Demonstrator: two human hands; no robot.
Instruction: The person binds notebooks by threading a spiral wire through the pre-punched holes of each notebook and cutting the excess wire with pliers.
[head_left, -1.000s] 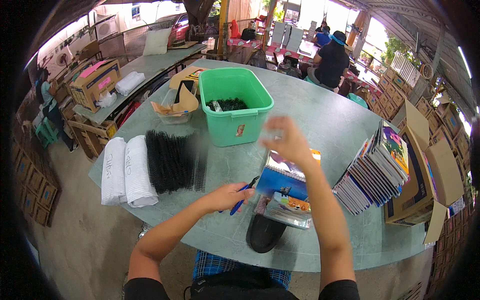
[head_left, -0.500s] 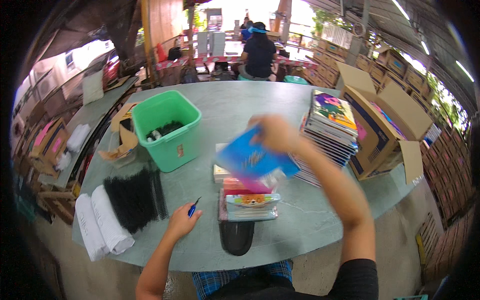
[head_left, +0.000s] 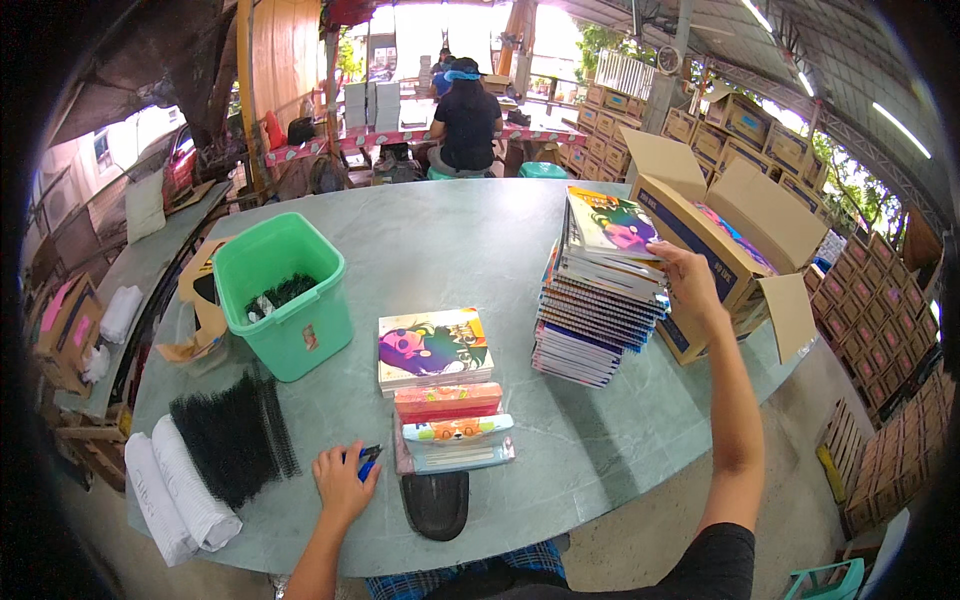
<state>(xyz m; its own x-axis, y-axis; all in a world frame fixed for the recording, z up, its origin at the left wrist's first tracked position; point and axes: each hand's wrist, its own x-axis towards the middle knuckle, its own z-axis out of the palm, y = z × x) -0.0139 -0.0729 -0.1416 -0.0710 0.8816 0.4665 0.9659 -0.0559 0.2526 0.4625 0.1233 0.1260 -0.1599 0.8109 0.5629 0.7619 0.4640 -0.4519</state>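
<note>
While your right hand [head_left: 690,285] grips the top notebook [head_left: 612,225] on the stack [head_left: 595,310], hold its stiff spine edge; thin, light, slippery cover. Your left hand [head_left: 342,478] pinches a blue pen [head_left: 368,459].

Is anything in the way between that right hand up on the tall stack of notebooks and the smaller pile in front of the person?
Nothing visible. The right hand rests on the top notebook of the tall stack, and only bare tabletop lies between it and the smaller pile.

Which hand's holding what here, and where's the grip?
Left hand holds a blue pen near its middle, resting on the table. Right hand grips the right edge of the top notebook on the stack.
</note>
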